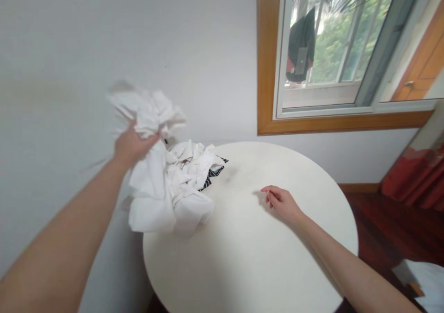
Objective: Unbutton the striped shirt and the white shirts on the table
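My left hand (132, 144) grips a bunched white cloth (149, 109) and holds it up near the wall, above the left side of the table. Its upper edge is blurred by motion. Below hangs more white fabric (152, 206), reaching past the table's left edge; whether it is one piece with the held part I cannot tell. Crumpled white cloth (190, 165) lies beside it, with a black-and-white patterned cloth (210, 176) poking out underneath. Over the middle right of the table, my right hand (280, 202) holds nothing, its index finger extended and the others loosely bent.
The round white table (256, 257) stands against the pale wall (208, 63). A wood-framed window (268, 72) is at the back right, with a dark item (301, 49) hanging beyond it. A red curtain (412, 178) hangs at right; a white object (425, 280) is low at the right edge.
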A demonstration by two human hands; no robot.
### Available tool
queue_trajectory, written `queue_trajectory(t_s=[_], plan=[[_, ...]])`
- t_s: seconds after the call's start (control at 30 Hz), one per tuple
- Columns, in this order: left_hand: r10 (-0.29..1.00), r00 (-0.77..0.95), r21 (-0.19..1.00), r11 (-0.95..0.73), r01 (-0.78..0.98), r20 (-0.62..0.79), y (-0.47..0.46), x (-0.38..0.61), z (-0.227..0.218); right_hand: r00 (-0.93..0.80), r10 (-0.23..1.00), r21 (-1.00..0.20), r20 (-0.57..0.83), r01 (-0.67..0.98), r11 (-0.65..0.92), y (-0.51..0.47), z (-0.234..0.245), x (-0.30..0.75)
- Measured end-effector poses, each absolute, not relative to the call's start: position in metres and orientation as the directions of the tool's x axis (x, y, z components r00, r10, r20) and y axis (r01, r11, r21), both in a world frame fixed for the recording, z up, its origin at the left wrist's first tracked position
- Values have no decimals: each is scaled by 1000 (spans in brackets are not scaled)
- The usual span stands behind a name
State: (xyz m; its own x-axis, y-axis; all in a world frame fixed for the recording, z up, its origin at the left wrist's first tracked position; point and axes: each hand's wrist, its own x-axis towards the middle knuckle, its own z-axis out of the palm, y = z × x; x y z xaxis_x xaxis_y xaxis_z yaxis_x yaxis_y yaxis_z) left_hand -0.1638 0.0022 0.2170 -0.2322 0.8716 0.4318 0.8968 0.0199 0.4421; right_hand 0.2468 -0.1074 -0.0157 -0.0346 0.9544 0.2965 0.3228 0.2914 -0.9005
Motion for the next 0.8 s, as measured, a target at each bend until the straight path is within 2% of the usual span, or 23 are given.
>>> queue_trajectory(t_s=[0.07,0.17,0.27,0.4,0.5,0.57,0.63,0.7,0.8], plan=[[945,-204,411,84,908,256,10,-153,156,-75,956,-881,285,373,292,-111,-18,245],[941,-278,384,188,904,195,13,-144,101,-133,955,-848,265,438,297,-114,-16,243],[934,-287,323,211,923,211,13,-146,94,-171,944,-808,282,488,329,-115,-15,242],[967,-155,205,113,972,201,11,-151,108,-179,933,-783,311,509,359,-114,-16,244],[954,-78,120,44,992,290,10,-156,113,-174,933,-776,315,519,358,-115,-16,245],[902,-99,152,38,988,420,10,-159,116,-169,932,-756,321,547,359,-116,-15,245],[845,-130,244,-1,970,518,10,-162,119,-140,940,-731,312,597,332,-115,-14,246],[840,-136,323,-49,945,526,8,-162,122,-67,955,-702,288,664,258,-114,-13,249],[883,-127,373,-58,926,452,4,-160,125,40,957,-605,289,782,150,-109,-10,258]])
